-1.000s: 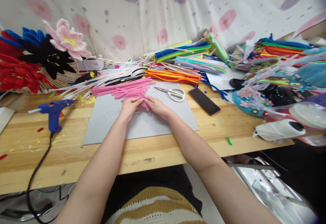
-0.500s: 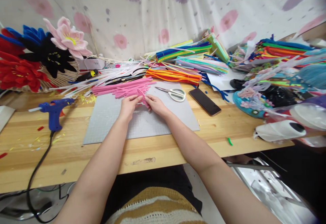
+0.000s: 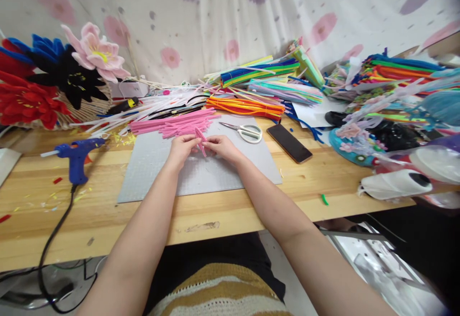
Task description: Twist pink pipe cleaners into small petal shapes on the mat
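Between my two hands is a small piece of bent pink pipe cleaner (image 3: 200,135), held above the grey cutting mat (image 3: 215,179). My left hand (image 3: 183,146) pinches it from the left with thumb and fingertips. From the other side, my right hand (image 3: 222,146) pinches it too, and the fingertips nearly meet. Just beyond the hands, a pile of pink pipe cleaners (image 3: 158,127) lies across the mat's far edge, long ones at left and shorter ones in front. Scissors with white handles (image 3: 250,134) rest on the mat to the right of my right hand.
A blue glue gun (image 3: 77,158) with a black cord stands at left, near fuzzy flowers (image 3: 97,55). Right of the mat lies a phone (image 3: 289,143). Bundles of coloured pipe cleaners (image 3: 244,109) line the back. A white thread cone (image 3: 395,184) lies at right.
The pink piece has turned more upright between my fingertips. My right hand has shifted slightly, its fingers now reaching more straight across. Everything else stays in place.
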`<act>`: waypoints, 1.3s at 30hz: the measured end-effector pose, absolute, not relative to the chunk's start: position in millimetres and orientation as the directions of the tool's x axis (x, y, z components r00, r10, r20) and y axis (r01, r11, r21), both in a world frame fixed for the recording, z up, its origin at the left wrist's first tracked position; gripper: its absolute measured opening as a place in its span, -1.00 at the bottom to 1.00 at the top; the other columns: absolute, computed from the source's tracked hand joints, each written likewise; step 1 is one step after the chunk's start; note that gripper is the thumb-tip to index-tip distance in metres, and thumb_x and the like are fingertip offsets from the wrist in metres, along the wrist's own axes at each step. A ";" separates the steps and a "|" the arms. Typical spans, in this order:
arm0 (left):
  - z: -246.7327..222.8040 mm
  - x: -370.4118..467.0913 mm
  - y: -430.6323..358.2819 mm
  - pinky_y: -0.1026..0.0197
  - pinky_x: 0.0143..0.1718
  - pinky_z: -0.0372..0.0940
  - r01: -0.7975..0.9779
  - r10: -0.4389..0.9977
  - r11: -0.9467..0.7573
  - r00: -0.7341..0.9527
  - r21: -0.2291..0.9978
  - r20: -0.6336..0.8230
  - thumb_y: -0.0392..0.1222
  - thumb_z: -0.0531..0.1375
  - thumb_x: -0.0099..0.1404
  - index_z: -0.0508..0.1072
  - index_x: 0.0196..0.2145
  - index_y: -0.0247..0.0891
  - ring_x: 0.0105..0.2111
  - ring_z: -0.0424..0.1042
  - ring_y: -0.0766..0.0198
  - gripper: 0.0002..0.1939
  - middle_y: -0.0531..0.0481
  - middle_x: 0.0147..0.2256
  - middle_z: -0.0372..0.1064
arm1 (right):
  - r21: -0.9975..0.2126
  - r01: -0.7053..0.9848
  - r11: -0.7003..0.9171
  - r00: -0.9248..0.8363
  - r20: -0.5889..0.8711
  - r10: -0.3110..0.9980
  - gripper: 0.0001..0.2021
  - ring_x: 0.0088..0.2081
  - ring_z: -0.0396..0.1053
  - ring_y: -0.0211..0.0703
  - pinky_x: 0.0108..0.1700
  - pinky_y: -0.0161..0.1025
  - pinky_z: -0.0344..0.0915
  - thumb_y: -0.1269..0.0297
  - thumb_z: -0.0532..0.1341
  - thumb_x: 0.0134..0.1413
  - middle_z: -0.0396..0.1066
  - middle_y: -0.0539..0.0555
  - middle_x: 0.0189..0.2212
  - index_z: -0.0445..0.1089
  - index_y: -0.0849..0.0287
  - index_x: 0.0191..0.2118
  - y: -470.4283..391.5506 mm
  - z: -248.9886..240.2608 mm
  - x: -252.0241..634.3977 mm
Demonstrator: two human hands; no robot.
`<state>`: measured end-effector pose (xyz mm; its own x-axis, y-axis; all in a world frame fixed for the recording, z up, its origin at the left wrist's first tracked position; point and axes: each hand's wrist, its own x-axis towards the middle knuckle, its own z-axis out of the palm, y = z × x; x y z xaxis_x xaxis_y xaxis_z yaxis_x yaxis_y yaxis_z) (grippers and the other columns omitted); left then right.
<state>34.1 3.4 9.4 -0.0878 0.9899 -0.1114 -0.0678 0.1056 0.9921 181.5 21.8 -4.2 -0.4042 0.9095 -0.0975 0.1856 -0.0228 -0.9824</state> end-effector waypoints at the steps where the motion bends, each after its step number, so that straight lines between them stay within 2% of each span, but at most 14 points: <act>1: 9.2 33.7 3.4 0.31 -0.54 0.23 -0.067 0.990 0.110 -0.078 0.992 -0.115 -0.09 0.38 -0.26 0.55 -0.51 -0.31 -0.56 0.32 0.36 -0.69 -0.01 -0.53 0.45 | -0.983 0.180 -0.028 -0.409 -0.101 0.907 -0.81 -0.61 0.14 -0.41 -0.54 -0.40 0.05 0.24 0.17 -0.03 0.27 -0.08 -0.63 0.40 0.27 -0.38 22.0 -4.3 181.5; 5: 5.6 33.1 4.2 0.29 -0.49 0.25 -0.052 0.995 0.102 -0.014 0.993 -0.103 0.00 0.38 -0.22 0.56 -0.46 -0.31 -0.54 0.34 0.35 -0.63 -0.02 -0.50 0.46 | -0.988 0.153 -0.007 -0.464 -0.078 0.882 -0.82 -0.60 0.14 -0.42 -0.52 -0.41 0.07 0.24 0.15 -0.01 0.27 -0.08 -0.65 0.38 0.27 -0.42 22.4 -6.3 181.1; 10: 3.7 35.0 4.3 0.34 -0.60 0.07 -0.009 0.996 0.079 -0.030 0.997 -0.079 0.00 0.38 -0.19 0.53 -0.53 -0.30 -0.61 0.21 0.42 -0.68 0.04 -0.58 0.39 | -0.994 0.090 -0.054 -0.555 -0.095 0.827 -0.76 -0.59 0.19 -0.41 -0.49 -0.41 0.14 0.18 0.18 0.00 0.30 -0.05 -0.65 0.36 0.28 -0.51 21.0 -4.2 183.3; 15: 10.0 42.6 0.1 0.32 -0.57 0.10 -0.155 0.988 0.134 -0.049 0.979 -0.143 -0.09 0.39 -0.19 0.50 -0.58 -0.30 -0.61 0.26 0.40 -0.75 0.04 -0.61 0.36 | -0.986 0.022 -0.168 -0.584 -0.149 0.798 -0.73 -0.53 0.27 -0.37 -0.45 -0.39 0.24 0.14 0.29 -0.11 0.40 0.02 -0.58 0.40 0.28 -0.56 20.0 0.8 184.3; 20: 8.7 45.5 1.2 0.29 -0.54 0.17 -0.264 0.988 0.141 -0.023 0.954 -0.153 -0.09 0.41 -0.26 0.45 -0.61 -0.32 -0.62 0.27 0.39 -0.70 0.06 -0.63 0.32 | -0.958 -0.055 -0.282 -0.591 -0.197 0.783 -0.79 -0.48 0.30 -0.37 -0.38 -0.38 0.28 0.20 0.34 -0.18 0.47 0.04 -0.50 0.45 0.26 -0.50 18.4 3.9 181.3; 24: 2.4 48.0 4.1 0.27 -0.42 0.25 -0.234 0.993 0.079 -0.071 0.969 -0.098 -0.04 0.39 -0.19 0.48 -0.49 -0.31 -0.52 0.35 0.36 -0.67 0.03 -0.51 0.41 | -0.944 -0.133 -0.302 -0.495 -0.201 0.845 -0.82 -0.51 0.28 -0.37 -0.40 -0.37 0.23 0.26 0.36 -0.24 0.41 0.01 -0.58 0.43 0.27 -0.55 21.5 0.0 178.0; 26: 0.3 50.9 3.9 0.28 -0.39 0.26 -0.158 0.989 0.022 -0.142 0.987 -0.044 -0.04 0.36 -0.12 0.46 -0.39 -0.30 -0.45 0.38 0.35 -0.64 0.00 -0.41 0.43 | -0.940 -0.199 -0.276 -0.376 -0.187 0.908 -0.81 -0.54 0.23 -0.39 -0.45 -0.39 0.16 0.26 0.37 -0.26 0.37 -0.02 -0.61 0.41 0.27 -0.58 25.3 -3.4 177.2; 28: -1.2 54.0 2.2 0.30 -0.44 0.26 -0.056 0.981 0.009 -0.191 0.998 -0.019 -0.09 0.36 -0.11 0.38 -0.30 -0.29 -0.47 0.38 0.37 -0.59 0.00 -0.37 0.41 | -0.941 -0.241 -0.239 -0.268 -0.172 0.948 -0.81 -0.54 0.19 -0.40 -0.47 -0.39 0.10 0.25 0.36 -0.27 0.35 -0.03 -0.60 0.40 0.26 -0.58 29.3 -6.3 177.5; 31: -2.8 57.1 -1.2 0.31 -0.53 0.24 0.015 0.991 0.066 -0.115 0.998 -0.064 -0.19 0.38 -0.14 0.22 -0.24 -0.25 -0.57 0.37 0.37 -0.48 0.08 -0.45 0.37 | -0.950 -0.233 -0.207 -0.213 -0.158 0.964 -0.80 -0.52 0.18 -0.37 -0.46 -0.37 0.08 0.20 0.34 -0.26 0.36 -0.02 -0.56 0.43 0.25 -0.52 33.0 -8.7 178.9; 34: -2.7 56.2 -3.3 0.30 -0.56 0.25 0.011 0.996 0.076 -0.041 0.997 -0.076 -0.21 0.36 -0.11 0.16 -0.26 -0.21 -0.61 0.38 0.33 -0.49 0.15 -0.54 0.35 | -0.960 -0.215 -0.180 -0.192 -0.139 0.972 -0.81 -0.50 0.17 -0.37 -0.46 -0.36 0.05 0.21 0.34 -0.30 0.33 -0.03 -0.55 0.44 0.24 -0.53 33.9 -9.5 179.3; 39: 1.4 51.9 -3.9 0.34 -0.54 0.23 0.078 0.983 -0.116 -0.135 0.990 0.126 -0.24 0.31 -0.03 0.20 -0.29 -0.20 -0.63 0.32 0.42 -0.61 0.17 -0.53 0.33 | -0.961 -0.199 -0.194 -0.172 -0.161 0.972 -0.83 -0.53 0.13 -0.37 -0.47 -0.34 0.00 0.27 0.34 -0.40 0.27 -0.06 -0.60 0.36 0.24 -0.65 35.0 -10.8 178.8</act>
